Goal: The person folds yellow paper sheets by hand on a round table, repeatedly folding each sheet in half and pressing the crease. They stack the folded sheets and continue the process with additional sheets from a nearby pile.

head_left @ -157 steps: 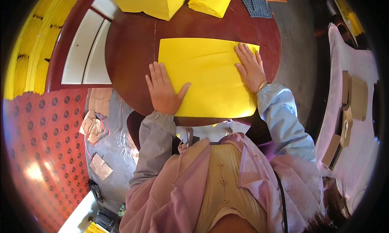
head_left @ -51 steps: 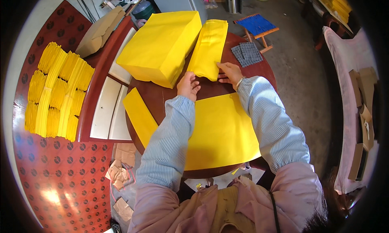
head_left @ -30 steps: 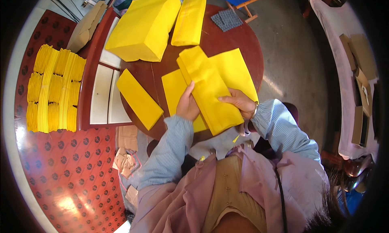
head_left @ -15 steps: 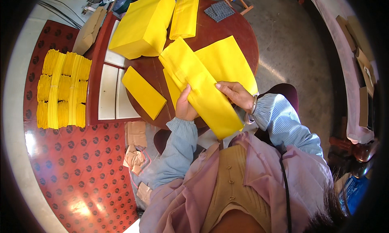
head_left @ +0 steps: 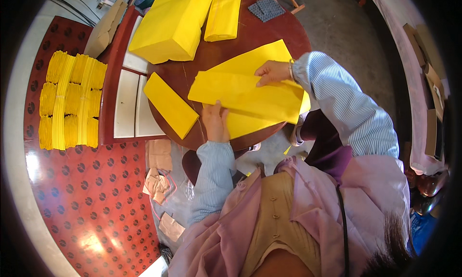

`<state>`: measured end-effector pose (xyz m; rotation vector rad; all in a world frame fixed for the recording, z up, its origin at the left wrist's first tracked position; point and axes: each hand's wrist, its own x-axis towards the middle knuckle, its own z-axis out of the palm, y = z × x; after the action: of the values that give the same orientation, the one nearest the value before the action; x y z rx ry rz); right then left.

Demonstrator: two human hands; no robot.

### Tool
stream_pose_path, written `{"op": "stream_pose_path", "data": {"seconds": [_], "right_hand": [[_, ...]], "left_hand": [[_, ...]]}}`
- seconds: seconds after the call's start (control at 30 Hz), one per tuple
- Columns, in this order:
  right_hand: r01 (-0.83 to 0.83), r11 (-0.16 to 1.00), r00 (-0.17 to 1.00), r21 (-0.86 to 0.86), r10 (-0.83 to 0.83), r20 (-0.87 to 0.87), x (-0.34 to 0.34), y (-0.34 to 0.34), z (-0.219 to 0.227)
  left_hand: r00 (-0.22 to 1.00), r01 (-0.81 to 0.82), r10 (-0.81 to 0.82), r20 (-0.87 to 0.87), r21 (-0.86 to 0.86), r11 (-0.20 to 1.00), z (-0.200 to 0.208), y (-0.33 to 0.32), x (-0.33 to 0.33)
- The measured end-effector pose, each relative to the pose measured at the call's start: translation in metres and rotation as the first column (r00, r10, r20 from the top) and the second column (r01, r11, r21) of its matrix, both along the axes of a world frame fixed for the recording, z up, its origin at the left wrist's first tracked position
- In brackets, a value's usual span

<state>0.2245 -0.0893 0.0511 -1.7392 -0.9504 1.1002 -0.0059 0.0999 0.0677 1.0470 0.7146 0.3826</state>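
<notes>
A long folded bundle of yellow paper (head_left: 236, 90) lies slanting over a wider yellow sheet (head_left: 257, 55) on the round red table. My left hand (head_left: 215, 123) grips the bundle's near edge, with its thumb and fingertips at the fold and part of the hand hidden by it. My right hand (head_left: 275, 72) is closed on the bundle's upper side near its right end, fingers curled against the paper. Left of them, a narrow folded yellow strip (head_left: 171, 105) lies apart on the table.
A tall yellow stack (head_left: 168, 26) and a folded yellow bundle (head_left: 224, 14) stand at the table's far side (head_left: 250, 29). A grey egg-tray-like pad (head_left: 266, 9) is beyond. Tied yellow bundles (head_left: 72, 101) sit on the red patterned board (head_left: 101, 195) at left. White drawers (head_left: 127, 103) adjoin the table.
The folded bundle has turned from steeply slanted to nearly level and come down onto the wider sheet. My right hand has moved up and away from me along it.
</notes>
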Motion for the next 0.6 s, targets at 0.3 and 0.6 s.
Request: {"op": "stream_pose_path", "data": {"seconds": [0.3,0.6], "right_hand": [[0.080,0.974,0.758,-0.210,0.077,0.648,-0.012,0.010,0.005],[0.479,0.873,0.332,-0.091,-0.084,0.940,-0.136,0.015,-0.030]], "left_hand": [[0.866,0.369,-0.269,-0.422,0.901,-0.227,-0.022,0.007,0.062],[0.812,0.489,-0.153,-0.563,0.800,-0.348,-0.057,0.005,0.064]]}}
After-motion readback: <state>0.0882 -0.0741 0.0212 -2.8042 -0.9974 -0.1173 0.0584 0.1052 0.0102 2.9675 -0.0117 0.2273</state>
